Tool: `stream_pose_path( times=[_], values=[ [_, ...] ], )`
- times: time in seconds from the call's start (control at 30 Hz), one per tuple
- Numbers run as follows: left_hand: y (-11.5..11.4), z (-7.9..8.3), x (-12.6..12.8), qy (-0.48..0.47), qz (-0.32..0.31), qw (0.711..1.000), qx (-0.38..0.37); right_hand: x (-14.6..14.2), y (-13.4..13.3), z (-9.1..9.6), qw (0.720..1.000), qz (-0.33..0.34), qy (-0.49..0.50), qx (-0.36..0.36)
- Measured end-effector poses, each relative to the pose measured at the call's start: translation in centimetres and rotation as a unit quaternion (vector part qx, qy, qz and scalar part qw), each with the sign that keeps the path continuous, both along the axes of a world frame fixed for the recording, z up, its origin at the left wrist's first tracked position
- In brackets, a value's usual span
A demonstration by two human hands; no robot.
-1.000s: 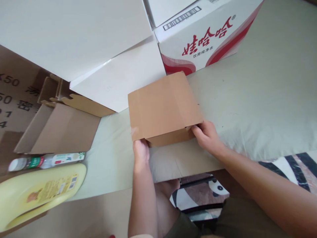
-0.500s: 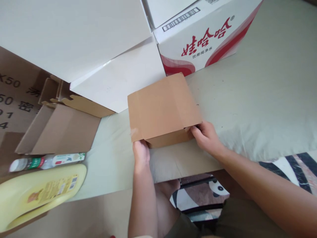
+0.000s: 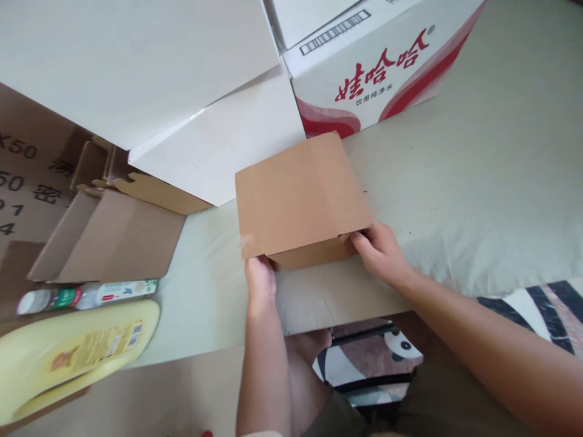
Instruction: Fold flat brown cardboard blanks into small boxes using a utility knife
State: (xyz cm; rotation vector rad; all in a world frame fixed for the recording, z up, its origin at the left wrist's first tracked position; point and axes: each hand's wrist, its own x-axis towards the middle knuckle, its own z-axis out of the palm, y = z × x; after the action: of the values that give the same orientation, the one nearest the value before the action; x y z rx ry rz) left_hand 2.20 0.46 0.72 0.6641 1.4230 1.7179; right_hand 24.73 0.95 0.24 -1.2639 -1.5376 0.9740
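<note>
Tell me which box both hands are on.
The brown box in the middle: left hand at its near left corner, right hand at its near right. The white boxes and brown cartons at left are untouched.

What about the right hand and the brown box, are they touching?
Touching. The head view shows it: the right hand grips the brown box at its near right corner, with no gap between them.

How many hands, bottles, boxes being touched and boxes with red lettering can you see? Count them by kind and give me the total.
Hands: 2, the left hand and the right hand
Bottles: 2, a clear bottle and a pale yellow bottle
Boxes being touched: 1, the brown box
Boxes with red lettering: 1, the white box
Total: 6
</note>
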Motion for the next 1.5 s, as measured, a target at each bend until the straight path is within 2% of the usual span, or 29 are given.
stream_pose_path(
  times=[0.47,0.83,1.5],
  values=[
    [0.07,0.02,0.20,-0.006,0.015,1.000,0.013,-0.08,-0.02,0.15,1.000,0.011,0.008,-0.022],
    [0.16,-0.49,0.34,-0.010,0.048,0.998,-0.026,-0.05,0.01,0.09,1.000,0.016,-0.005,-0.018],
    [0.16,-0.19,0.86,-0.027,0.080,0.996,-0.041,0.02,-0.06,-0.01,0.999,0.020,-0.010,-0.040]
  ],
)
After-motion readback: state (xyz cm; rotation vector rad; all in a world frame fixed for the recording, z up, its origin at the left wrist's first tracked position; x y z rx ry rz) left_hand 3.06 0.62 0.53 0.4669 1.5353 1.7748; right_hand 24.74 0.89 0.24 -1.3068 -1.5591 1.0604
